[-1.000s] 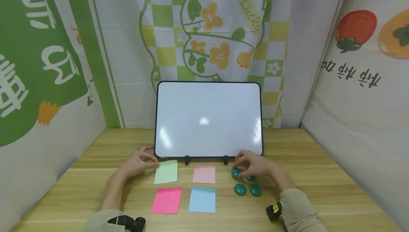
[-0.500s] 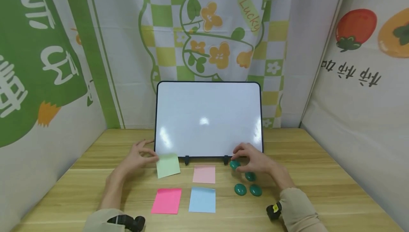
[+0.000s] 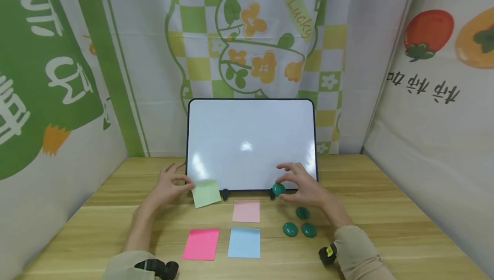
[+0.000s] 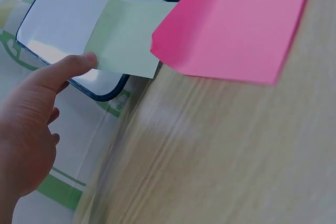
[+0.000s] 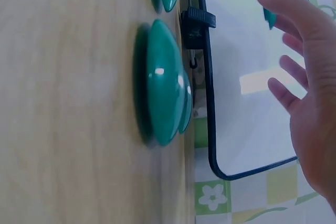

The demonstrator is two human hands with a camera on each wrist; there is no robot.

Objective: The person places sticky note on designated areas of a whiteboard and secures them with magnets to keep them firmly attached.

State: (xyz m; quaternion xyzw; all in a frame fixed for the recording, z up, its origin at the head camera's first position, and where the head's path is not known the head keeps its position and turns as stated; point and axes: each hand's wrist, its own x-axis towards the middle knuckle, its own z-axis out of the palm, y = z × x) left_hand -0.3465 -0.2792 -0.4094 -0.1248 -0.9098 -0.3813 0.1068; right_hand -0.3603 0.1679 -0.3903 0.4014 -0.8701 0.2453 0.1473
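My left hand [image 3: 168, 187] pinches a pale green sticky note [image 3: 206, 193] by its upper left corner, lifted in front of the whiteboard's lower left part. In the left wrist view the thumb lies over the corner of that note [image 4: 128, 38]. My right hand [image 3: 305, 187] pinches a green oval magnet [image 3: 278, 189] between thumb and a finger, before the lower right of the whiteboard [image 3: 251, 143]. The right wrist view shows only a sliver of the held magnet [image 5: 270, 18] behind the thumb. Three similar green ovals [image 3: 290, 229] lie on the table below that hand.
Pink [image 3: 246, 211], hot pink [image 3: 200, 245] and blue [image 3: 244, 242] sticky notes lie on the wooden table [image 3: 96, 224]. Small black feet [image 3: 225, 194] prop up the whiteboard. A patterned curtain [image 3: 266, 35] hangs behind it.
My left hand has raised the pale green note off the table, up and slightly right. The right hand has lifted one green oval from the group, up and to the left.
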